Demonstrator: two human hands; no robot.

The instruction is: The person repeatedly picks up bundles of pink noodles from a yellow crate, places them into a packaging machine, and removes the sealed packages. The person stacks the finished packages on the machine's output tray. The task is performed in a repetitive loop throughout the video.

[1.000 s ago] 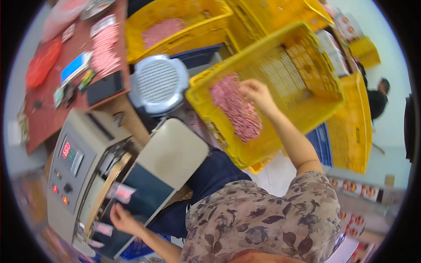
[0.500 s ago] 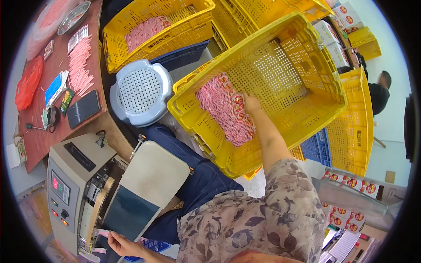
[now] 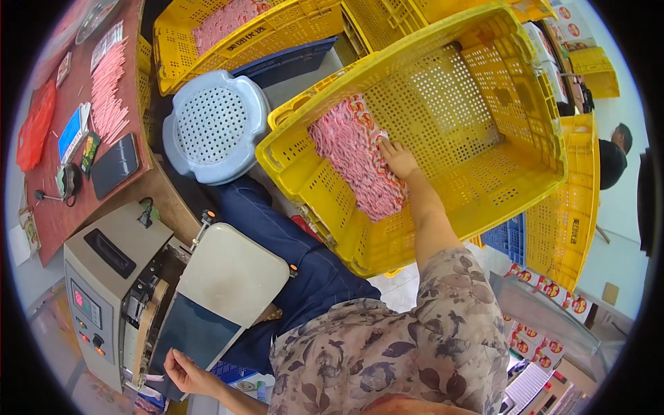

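Note:
My right hand (image 3: 400, 159) reaches into a large yellow plastic crate (image 3: 436, 194). Its fingers lie outstretched at the edge of a pile of small pink-and-white packets (image 3: 360, 162) with red ends, heaped at the crate's left side. At the lower left, my left hand (image 3: 185, 375) hovers beside the dark belt (image 3: 197, 332) of a grey band sealing machine (image 3: 104, 290). Its fingers are curled together, and nothing shows in them. Just left of that hand, a small pale pink packet (image 3: 153, 377) sits at the machine's edge.
A blue-grey stool (image 3: 216, 128) with a perforated seat stands left of the crate. Another yellow crate (image 3: 256, 48) with pink packets stands behind it. On the red table (image 3: 62, 214) lie pink sticks (image 3: 111, 100), a phone (image 3: 115, 166) and a red bag (image 3: 36, 128). A person (image 3: 614, 155) is at far right.
My left hand has let go of the small packet at the machine and moved slightly away. My right hand's fingers have spread over the pile's edge. The whole view has shifted somewhat.

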